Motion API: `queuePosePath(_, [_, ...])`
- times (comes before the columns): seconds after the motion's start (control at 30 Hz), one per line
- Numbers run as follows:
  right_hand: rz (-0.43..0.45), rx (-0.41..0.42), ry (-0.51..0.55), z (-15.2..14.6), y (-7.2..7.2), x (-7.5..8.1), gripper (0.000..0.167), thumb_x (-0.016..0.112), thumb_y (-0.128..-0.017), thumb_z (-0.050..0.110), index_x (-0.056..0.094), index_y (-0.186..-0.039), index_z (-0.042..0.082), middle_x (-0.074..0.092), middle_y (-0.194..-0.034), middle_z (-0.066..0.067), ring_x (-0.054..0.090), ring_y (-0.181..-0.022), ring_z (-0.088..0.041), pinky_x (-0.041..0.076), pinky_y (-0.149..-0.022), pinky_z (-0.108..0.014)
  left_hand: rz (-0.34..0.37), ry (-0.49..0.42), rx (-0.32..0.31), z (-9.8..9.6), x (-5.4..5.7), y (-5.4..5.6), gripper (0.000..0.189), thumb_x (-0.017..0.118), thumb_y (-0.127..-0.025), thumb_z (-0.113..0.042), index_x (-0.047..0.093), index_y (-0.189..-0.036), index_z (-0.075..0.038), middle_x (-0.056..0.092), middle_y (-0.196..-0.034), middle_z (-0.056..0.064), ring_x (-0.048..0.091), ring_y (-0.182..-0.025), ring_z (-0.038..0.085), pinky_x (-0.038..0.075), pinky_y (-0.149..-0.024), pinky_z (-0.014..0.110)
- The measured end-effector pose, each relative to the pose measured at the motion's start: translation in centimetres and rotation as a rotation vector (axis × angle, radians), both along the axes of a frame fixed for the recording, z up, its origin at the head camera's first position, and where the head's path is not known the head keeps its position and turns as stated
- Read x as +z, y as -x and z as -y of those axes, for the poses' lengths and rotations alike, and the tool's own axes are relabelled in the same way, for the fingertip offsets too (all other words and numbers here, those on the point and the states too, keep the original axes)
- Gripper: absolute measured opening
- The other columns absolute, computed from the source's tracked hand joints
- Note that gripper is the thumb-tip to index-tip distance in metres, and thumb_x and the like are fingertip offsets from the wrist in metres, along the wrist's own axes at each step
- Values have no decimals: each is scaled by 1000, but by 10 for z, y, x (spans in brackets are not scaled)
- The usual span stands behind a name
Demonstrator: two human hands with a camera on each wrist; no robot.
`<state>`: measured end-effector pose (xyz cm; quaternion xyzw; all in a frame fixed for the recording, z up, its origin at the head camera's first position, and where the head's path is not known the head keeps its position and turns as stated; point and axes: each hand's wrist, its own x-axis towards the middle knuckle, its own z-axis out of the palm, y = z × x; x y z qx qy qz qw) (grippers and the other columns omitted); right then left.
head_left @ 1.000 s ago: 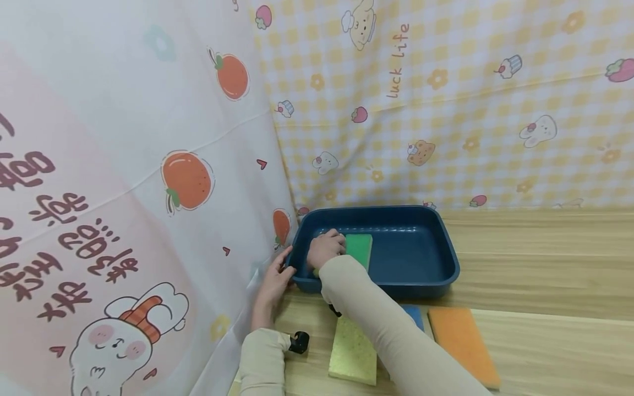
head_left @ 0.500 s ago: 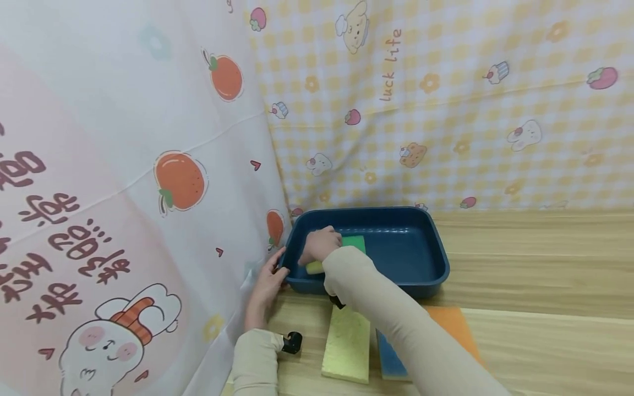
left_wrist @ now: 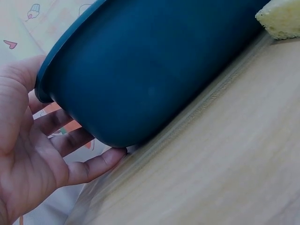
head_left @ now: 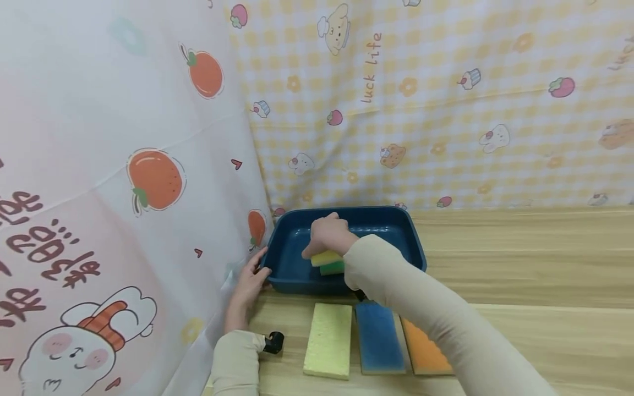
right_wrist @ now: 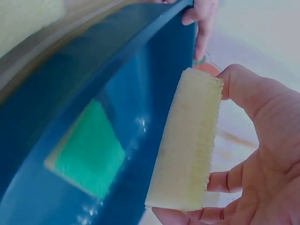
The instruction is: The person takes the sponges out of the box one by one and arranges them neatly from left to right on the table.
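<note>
In the head view, my right hand [head_left: 329, 234] holds a yellow sponge [head_left: 326, 258] above the inside of a dark blue rectangular basin [head_left: 307, 284]. The right wrist view shows this sponge [right_wrist: 185, 145] pinched between thumb and fingertips, its pale layer facing the basin. Below it, a green scouring sponge [right_wrist: 91, 150] lies on the basin floor, partly covered by my right hand and sleeve in the head view. My left hand [head_left: 249, 281] grips the basin's left end, thumb at the rim and fingers spread against the outer wall [left_wrist: 122, 70].
On the wooden table in front of the basin lie a pale yellow sponge [head_left: 328, 341], a blue sponge [head_left: 380, 338] and an orange sponge [head_left: 426, 349], partly behind my right sleeve. Printed curtains [head_left: 436, 110] hang behind and at the left.
My right hand has lifted the yellow sponge from the basin's left part and carried it right, over the green sponge. My left hand stays at the basin's end. The head view has shifted right.
</note>
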<state>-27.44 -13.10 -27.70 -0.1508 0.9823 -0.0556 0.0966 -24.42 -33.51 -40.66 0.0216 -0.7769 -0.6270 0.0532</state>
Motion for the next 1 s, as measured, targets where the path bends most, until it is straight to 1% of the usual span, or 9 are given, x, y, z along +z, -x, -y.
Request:
queuePosePath(0.1, [-10, 1, 0, -15, -4, 6, 52, 63, -72, 53, 61, -102, 12, 49, -93, -8, 38, -88, -24, 38, -70, -37, 6, 14, -13, 1, 3, -1, 59, 44, -86, -3, 30, -142, -16, 32, -137, 17, 45, -99, 29, 47, -62, 32])
queuePosePath(0.2, [-9, -5, 12, -30, -7, 9, 59, 63, -72, 53, 57, -111, 8, 47, -95, -10, 39, -87, -24, 38, -66, -35, 15, 15, -11, 2, 4, -2, 59, 43, -86, -2, 29, -142, -15, 31, -138, 18, 44, -100, 31, 47, -63, 33])
queuePosePath(0.37, [-3, -44, 41, -58, -13, 9, 63, 63, -72, 51, 53, -114, 4, 43, -96, -14, 41, -81, -25, 37, -61, -34, 27, 26, -11, 1, 4, -4, 59, 42, -87, -1, 28, -142, -15, 29, -139, 19, 44, -102, 32, 47, -62, 31])
queuePosePath(0.47, [-10, -63, 58, -77, -19, 9, 71, 65, -71, 52, 49, -119, 2, 40, -97, -17, 44, -77, -26, 38, -58, -33, 29, 31, -20, -1, 5, -5, 59, 41, -87, -2, 26, -143, -16, 27, -140, 19, 43, -103, 33, 47, -64, 32])
queuePosePath(0.6, [-30, -58, 80, -100, -29, 6, 74, 66, -69, 52, 46, -118, -1, 39, -98, -18, 46, -73, -26, 38, -56, -33, 32, 26, -21, -3, 6, -5, 59, 41, -88, -2, 25, -143, -15, 26, -141, 18, 42, -103, 32, 47, -64, 33])
queuePosePath(0.73, [-61, -26, 125, -124, -40, 1, 76, 67, -68, 49, 44, -117, -5, 40, -98, -21, 46, -69, -26, 39, -55, -33, 36, 22, -20, -4, 6, -6, 60, 41, -88, -1, 26, -143, -16, 26, -141, 17, 42, -102, 32, 46, -63, 32])
queuePosePath(0.83, [-98, -3, 179, -141, -49, -5, 74, 69, -66, 45, 45, -113, -7, 43, -91, -18, 44, -71, -25, 39, -53, -31, 40, 23, -20, -4, 5, -5, 60, 41, -87, -1, 25, -143, -16, 26, -141, 17, 41, -103, 31, 46, -63, 31])
queuePosePath(0.93, [-142, -3, 239, -160, -59, -12, 67, 70, -63, 40, 47, -105, -6, 45, -79, -11, 41, -73, -24, 38, -51, -29, 41, 19, -18, -4, 4, -4, 60, 41, -87, -1, 25, -143, -16, 26, -141, 17, 39, -106, 31, 46, -63, 31])
queuePosePath(1.0, [-160, -3, 271, -172, -66, -16, 65, 71, -62, 37, 47, -103, -7, 45, -75, -9, 41, -71, -23, 38, -50, -29, 42, 16, -17, -4, 4, -3, 60, 41, -87, -2, 25, -144, -16, 26, -141, 17, 38, -107, 31, 46, -63, 31])
